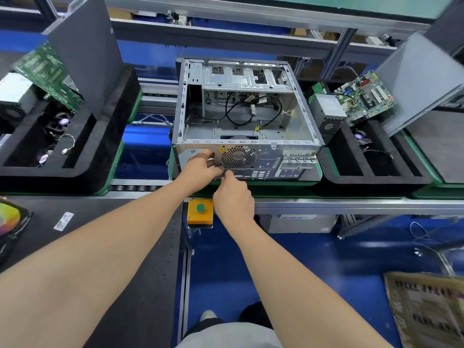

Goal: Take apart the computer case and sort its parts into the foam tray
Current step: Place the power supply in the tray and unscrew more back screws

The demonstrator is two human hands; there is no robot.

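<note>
An open metal computer case (296, 121) lies on its side on the conveyor, with its rear panel and round fan grille (238, 156) facing me. Black cables (238, 109) lie loose inside it. My left hand (202, 165) rests on the rear panel just left of the grille, fingers curled against the metal. Just below it my right hand (232, 192) pinches a small dark thing, apparently a tool tip or screw, at the panel's lower left. A black foam tray (376, 179) to the right holds a power supply (326, 114) and a motherboard (366, 96).
A second foam tray (75, 169) at the left holds a green board, a side panel and fans. A grey side panel (421, 81) leans in the right tray. A yellow box with a green button (200, 209) sits on the rail below the case. Cardboard (426, 310) lies at bottom right.
</note>
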